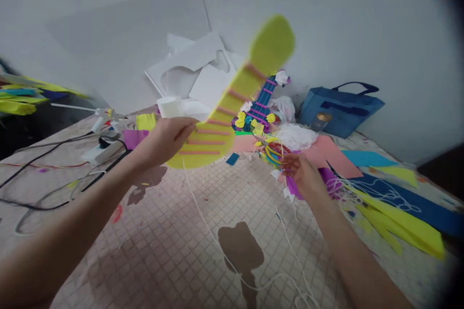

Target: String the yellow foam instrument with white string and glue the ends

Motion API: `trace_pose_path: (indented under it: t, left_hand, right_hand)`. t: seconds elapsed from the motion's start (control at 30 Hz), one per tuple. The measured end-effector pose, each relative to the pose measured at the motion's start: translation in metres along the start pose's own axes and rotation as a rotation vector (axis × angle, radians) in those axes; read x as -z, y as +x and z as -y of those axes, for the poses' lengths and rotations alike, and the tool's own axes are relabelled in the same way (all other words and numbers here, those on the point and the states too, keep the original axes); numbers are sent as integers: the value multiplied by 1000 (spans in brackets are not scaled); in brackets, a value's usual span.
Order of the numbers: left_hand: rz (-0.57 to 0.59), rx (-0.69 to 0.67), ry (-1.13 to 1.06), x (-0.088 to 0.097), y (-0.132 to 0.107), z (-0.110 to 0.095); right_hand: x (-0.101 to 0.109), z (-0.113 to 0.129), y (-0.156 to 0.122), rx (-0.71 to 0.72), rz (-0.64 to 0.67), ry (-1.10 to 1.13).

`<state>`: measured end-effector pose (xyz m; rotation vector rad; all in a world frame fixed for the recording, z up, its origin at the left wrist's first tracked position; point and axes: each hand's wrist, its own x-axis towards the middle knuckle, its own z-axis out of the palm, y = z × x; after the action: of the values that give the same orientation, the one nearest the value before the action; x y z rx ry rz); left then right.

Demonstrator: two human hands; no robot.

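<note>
My left hand [170, 137] is closed on the lower left edge of a yellow guitar-shaped cutout [213, 128], held tilted above the table with its neck to the upper right. Pink strips cross its body and neck. A white string [199, 212] hangs from its lower end and trails onto the table. My right hand [299, 171] reaches over the coloured loops [273, 154], its fingers partly curled and apart. I cannot make out anything held in it. Behind the yellow cutout leans a decorated blue guitar [264, 101] with pink strips and paper flowers.
White board scraps [213, 77] lean against the wall. A blue bag [340, 108] stands at the back right, near a heap of white shreds [295, 136]. Coloured sheets [402, 212] and tangled string lie at right. A power strip [103, 151] with cables and a glue gun [99, 118] are at left.
</note>
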<state>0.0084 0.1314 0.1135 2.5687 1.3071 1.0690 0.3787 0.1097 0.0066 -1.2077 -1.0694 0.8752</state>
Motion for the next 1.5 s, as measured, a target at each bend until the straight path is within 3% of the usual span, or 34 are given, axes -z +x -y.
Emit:
trace_pose_path:
  t: [0.1,0.17,0.27,0.4,0.6,0.83,1.0,1.2,1.33,1.4,1.5]
  left_hand:
    - [43,232,-253,18,12,3]
    - [108,396,-596,14,7,7]
    - [186,594,-1014,-9,-15,16]
    - [255,790,-1262,-42,-47,27]
    - [270,835,-1335,-61,-67,39]
    - [254,878,-1372,-72,-74,38]
    - [259,891,-1403,-74,-73,35]
    - [90,962,-1466,-71,-67,46]
    - [-11,1040,-1465,-64,-60,44]
    - [-39,1060,-1466,-62,-58,42]
    - [-69,1063,-1469,-62,-57,41]
  right_hand:
    - [-19,-11,-9,-49,113,-11]
    - [-34,-14,-20,-80,213,-8]
    - [-53,-13,-41,-141,387,22]
    - [-71,-11,-62,-215,532,26]
    - [-85,-11,-73,-332,621,101]
    - [-86,-16,-76,-400,517,221]
    - [-84,-26,-76,-407,526,271]
    - [-90,-21,-75,-505,441,430]
    - [-104,-18,-81,-600,389,439]
    - [-116,-18,-90,-643,464,443]
    - [-136,-15,-112,-725,688,468]
